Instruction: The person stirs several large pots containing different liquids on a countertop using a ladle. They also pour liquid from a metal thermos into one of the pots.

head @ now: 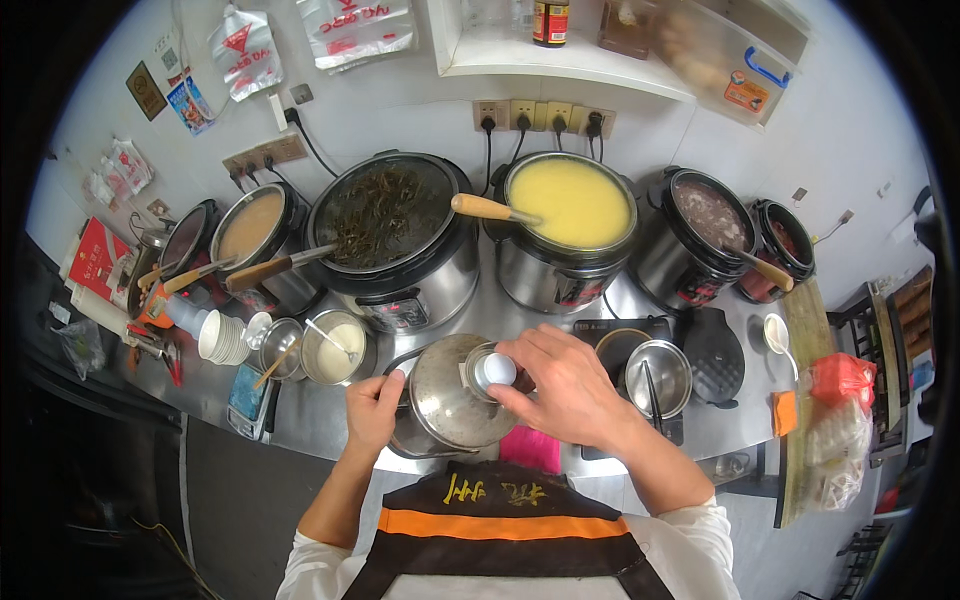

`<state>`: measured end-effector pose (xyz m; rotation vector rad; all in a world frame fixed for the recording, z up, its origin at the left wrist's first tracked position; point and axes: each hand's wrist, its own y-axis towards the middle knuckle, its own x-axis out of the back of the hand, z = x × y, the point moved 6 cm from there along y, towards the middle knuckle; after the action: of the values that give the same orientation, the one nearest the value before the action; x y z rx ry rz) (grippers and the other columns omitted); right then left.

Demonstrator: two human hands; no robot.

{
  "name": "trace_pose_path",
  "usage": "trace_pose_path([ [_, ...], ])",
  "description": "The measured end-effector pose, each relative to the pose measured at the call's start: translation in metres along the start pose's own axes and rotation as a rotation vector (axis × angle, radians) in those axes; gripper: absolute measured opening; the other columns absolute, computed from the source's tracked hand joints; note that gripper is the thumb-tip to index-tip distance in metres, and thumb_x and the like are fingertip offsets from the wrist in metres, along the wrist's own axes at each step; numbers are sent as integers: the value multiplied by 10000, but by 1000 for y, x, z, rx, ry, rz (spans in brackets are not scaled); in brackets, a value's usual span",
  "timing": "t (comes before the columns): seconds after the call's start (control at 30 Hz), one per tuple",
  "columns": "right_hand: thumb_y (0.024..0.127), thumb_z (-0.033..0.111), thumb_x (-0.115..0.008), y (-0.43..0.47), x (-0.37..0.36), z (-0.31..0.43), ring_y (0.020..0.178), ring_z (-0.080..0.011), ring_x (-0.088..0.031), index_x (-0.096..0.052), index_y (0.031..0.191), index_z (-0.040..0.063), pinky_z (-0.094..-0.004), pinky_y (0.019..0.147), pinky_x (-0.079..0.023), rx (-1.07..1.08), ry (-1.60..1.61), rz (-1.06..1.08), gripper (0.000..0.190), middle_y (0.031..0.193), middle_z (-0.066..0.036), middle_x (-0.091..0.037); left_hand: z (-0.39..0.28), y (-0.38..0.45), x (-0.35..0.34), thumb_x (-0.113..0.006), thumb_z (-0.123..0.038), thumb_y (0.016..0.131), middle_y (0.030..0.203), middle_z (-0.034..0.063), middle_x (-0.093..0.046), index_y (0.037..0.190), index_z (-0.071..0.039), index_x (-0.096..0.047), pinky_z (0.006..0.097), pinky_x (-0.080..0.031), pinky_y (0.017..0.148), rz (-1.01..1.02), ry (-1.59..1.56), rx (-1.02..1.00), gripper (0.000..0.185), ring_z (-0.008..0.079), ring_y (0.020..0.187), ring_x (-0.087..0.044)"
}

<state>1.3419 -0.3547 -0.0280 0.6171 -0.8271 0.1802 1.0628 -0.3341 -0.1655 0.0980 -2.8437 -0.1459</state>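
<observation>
A steel pot with a domed metal lid stands at the counter's front edge, before my apron. My left hand grips the dark handle at the pot's left side. The fingers of my right hand close around the round lid knob with a pale top. Behind are electric cookers with their tops off, one with yellow porridge and a wooden-handled ladle, another with dark strands in liquid. A pink cloth lies below my right hand.
To the right, a steel bowl with black utensils sits on an induction hob, beside a black waffle-type appliance. Leftward are a steel bowl of white food, stacked paper cups and a kitchen scale. Wooden ladle handles jut over the counter.
</observation>
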Motion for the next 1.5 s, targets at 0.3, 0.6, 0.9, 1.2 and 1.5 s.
trace_pose_path([
  [0.3, 745, 88, -796, -23, 82, -50, 686, -193, -581, -672, 1066, 25, -323, 611, -481, -146, 215, -579, 350, 836, -73, -615, -65, 35, -14, -680, -391, 1051, 571, -42, -526, 641, -29, -602, 272, -345, 501, 79, 82, 87, 551, 37, 565, -461],
  [0.6, 824, 41, -785, -99, 42, -82, 685, -132, -564, -678, 1164, 17, -275, 565, -435, -114, 674, -278, 357, 861, -57, -606, -203, 124, -103, -743, -382, 946, 647, 76, -652, 819, 67, -725, 329, -493, 599, 310, 606, -8, 467, 115, 624, -597],
  [0.9, 908, 22, -726, -225, 13, -150, 680, -42, -529, -673, 1182, 2, -210, 602, -443, -576, 914, -413, 280, 878, 8, -591, -233, 221, -193, -703, -451, 993, 616, 43, -565, 837, 41, -717, 335, -395, 434, 503, 807, 26, 517, 140, 474, -498],
  [1.2, 901, 9, -722, -281, 15, -183, 672, -25, -518, -682, 1139, -20, -206, 593, -434, -754, 923, -539, 244, 875, 12, -602, -230, 289, -227, -704, -464, 1001, 628, 35, -531, 809, 19, -686, 329, -378, 424, 565, 1059, 87, 520, 144, 463, -477],
  [1.5, 890, 12, -734, -277, 10, -194, 654, -27, -510, -691, 1109, -12, -210, 579, -418, -737, 881, -521, 224, 840, 20, -595, -237, 312, -247, -700, -486, 998, 575, 25, -528, 766, 11, -710, 350, -368, 429, 619, 1217, 64, 548, 144, 445, -466],
])
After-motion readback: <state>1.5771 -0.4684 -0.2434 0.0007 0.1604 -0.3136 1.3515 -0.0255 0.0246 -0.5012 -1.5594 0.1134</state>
